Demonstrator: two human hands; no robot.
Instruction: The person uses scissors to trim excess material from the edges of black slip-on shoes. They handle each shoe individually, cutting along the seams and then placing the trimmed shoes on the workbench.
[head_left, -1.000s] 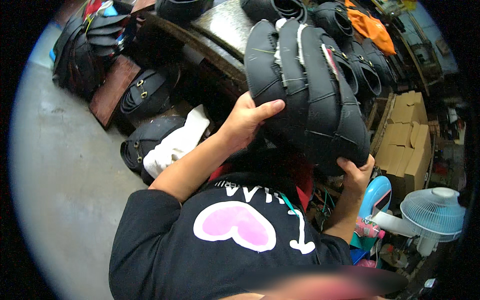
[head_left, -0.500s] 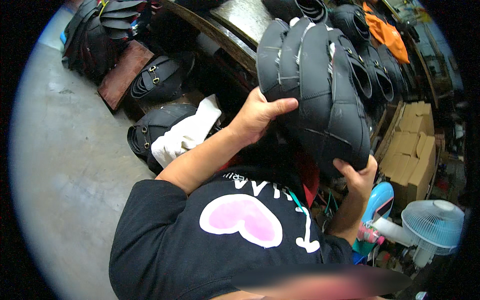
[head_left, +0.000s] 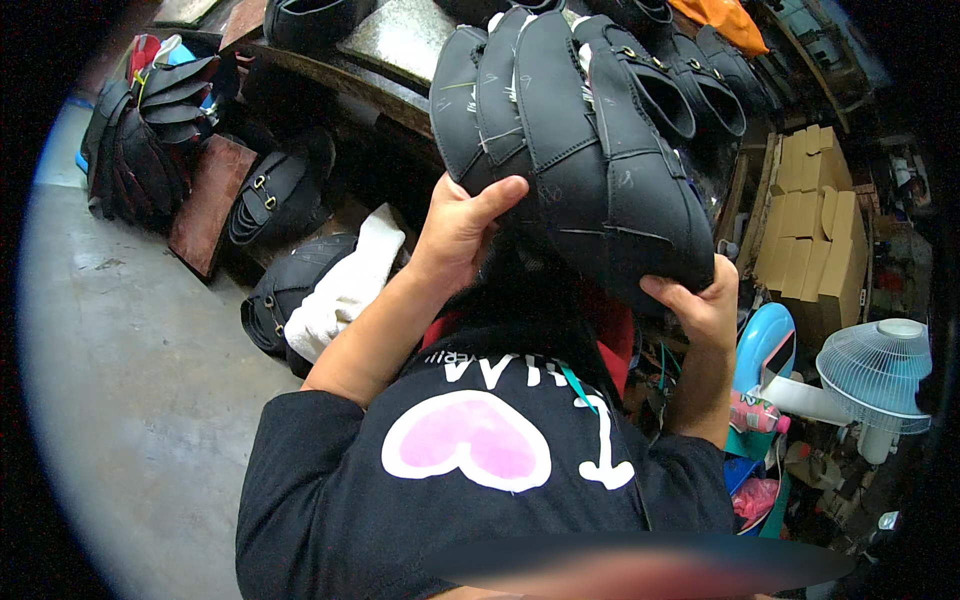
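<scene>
A fanned stack of black shoe uppers (head_left: pixel 570 145) is held up in front of my chest, with light stitching lines, loose white threads and faint pale marks on the outer faces. My left hand (head_left: pixel 465 225) is closed on the lower left edge of the stack, its thumb lying over the front and its fingers hidden behind. At the lower right end my right hand (head_left: pixel 705 300) grips the uppers, thumb in front. The uppers overlap one another, their upper edges spread apart.
Beyond the stack is a workbench (head_left: pixel 355 75) with more black uppers (head_left: pixel 715 95) and an orange cloth (head_left: pixel 725 22). A white cloth (head_left: pixel 345 285) drapes over uppers at left, near a reddish-brown board (head_left: pixel 212 205). Cardboard boxes (head_left: pixel 812 235) and a fan (head_left: pixel 875 375) stand at right.
In the picture, the stack and both hands have shifted left and slightly up, and the surroundings have shifted too. Both hands keep their hold on the uppers.
</scene>
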